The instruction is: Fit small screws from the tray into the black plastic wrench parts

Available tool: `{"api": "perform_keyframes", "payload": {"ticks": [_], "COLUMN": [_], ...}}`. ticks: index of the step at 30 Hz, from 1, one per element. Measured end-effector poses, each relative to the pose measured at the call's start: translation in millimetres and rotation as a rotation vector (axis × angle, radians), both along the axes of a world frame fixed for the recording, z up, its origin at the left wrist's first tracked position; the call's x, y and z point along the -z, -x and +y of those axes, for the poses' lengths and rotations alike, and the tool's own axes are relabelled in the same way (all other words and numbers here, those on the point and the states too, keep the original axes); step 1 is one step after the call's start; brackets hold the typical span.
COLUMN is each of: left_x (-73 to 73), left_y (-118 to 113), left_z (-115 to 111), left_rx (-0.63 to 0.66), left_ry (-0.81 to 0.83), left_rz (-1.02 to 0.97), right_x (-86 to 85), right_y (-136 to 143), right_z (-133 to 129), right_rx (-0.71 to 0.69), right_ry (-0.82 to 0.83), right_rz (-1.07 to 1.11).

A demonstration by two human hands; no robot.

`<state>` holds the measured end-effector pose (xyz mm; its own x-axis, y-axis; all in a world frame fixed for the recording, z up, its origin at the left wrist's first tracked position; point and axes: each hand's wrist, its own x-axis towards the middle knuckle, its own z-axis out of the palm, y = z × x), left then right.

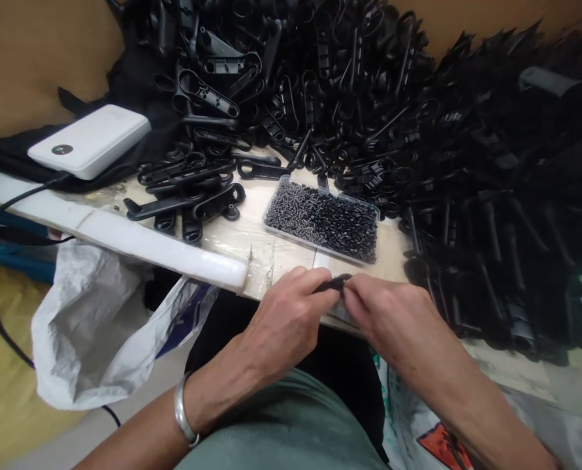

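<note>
A small black plastic part [334,284] is held between my two hands at the table's front edge. My left hand [295,310] is closed, its thumb and fingers pinching the part's left side. My right hand [381,307] is closed at the right end of the part; its fingertips are pressed together there, and anything small between them is too hidden to make out. Just beyond my hands lies a clear plastic box [321,248] filled with small dark and metallic pieces.
Black plastic handle-like parts [291,85] are heaped across the back, with more on the right [491,228] and a few at left [187,189]. A white power bank [92,140] with a cable lies at left. A white sack [95,326] hangs below the white edge strip [158,248].
</note>
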<state>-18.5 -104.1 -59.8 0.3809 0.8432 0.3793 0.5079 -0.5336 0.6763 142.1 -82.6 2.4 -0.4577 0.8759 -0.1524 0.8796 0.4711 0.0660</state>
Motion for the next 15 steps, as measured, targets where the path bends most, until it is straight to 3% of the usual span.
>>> {"api": "perform_keyframes", "payload": {"ticks": [4,8,12,15], "left_x": [4.3,7.7,5.5,0.5], "left_y": [-1,-2,1,4], "left_z": [1,1,3,4], "left_rx": [-0.049,-0.11,-0.057,0.017], "left_ry": [-0.004,-0.003,0.006,-0.001], "left_rz": [-0.152,-0.196,-0.127,0.006], "right_x": [-9.6,-9.1,-2.1,2.2], "right_y": [24,39,20,-4], "right_z": [-5,-8,1,11], "right_rx": [-0.015,0.066,0.049,0.123], "right_ry": [-0.043,-0.077,-0.042,0.166], "right_rz": [-0.263,-0.302,-0.062,0.269]}}
